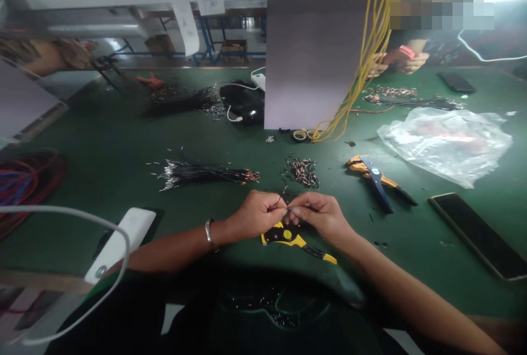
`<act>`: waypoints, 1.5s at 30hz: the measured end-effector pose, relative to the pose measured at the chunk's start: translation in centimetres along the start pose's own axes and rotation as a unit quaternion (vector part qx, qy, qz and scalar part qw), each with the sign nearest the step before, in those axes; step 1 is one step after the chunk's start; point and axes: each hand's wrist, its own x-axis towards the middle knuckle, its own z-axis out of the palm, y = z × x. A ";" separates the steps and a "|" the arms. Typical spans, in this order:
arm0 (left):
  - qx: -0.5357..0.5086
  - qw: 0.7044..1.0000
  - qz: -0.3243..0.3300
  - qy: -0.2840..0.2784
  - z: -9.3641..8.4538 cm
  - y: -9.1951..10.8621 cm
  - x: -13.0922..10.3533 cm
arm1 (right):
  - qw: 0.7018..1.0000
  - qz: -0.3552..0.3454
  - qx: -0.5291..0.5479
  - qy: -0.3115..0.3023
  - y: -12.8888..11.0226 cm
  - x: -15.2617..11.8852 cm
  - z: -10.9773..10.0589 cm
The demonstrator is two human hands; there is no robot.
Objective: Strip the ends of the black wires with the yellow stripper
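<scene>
My left hand (265,212) and my right hand (319,215) meet fingertip to fingertip, both closed in a pinch. Between them runs a thin dark wire (284,193), its end sticking up above the left fingers; the rest is hidden. Partly beneath the hands lies a yellow-and-black wire stripper (294,238). Just beyond them sits a pile of small copper-coloured terminals (303,172). Left of that pile stretches a bundle of black wires (201,172) with metal ends.
Right of the hands lie an orange-and-blue wire stripper (376,178), a clear plastic bag (447,138) and a phone (480,234). A white power bank (121,242) and coiled cables (28,190) are at left. Yellow wires (364,69) hang beside a grey panel (313,58). Co-workers' hands (397,61) work across the table.
</scene>
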 end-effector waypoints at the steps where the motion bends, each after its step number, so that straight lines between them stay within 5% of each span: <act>1: 0.001 1.000 0.003 0.002 0.0 0.0 0.0 | 1.000 0.002 0.006 0.001 0.0 0.0 0.0; 11: 0.029 0.999 -0.024 -0.010 -0.4 -0.2 0.1 | 0.998 -0.014 0.062 -0.002 1.0 0.0 -0.5; 23: 0.048 0.998 0.034 0.007 -0.2 0.1 0.1 | 0.999 0.014 0.040 0.002 0.4 0.2 -0.1; 45: -0.095 0.980 -0.168 -0.054 -0.5 0.3 0.4 | 0.999 0.035 -0.023 -0.026 -0.5 0.1 -0.3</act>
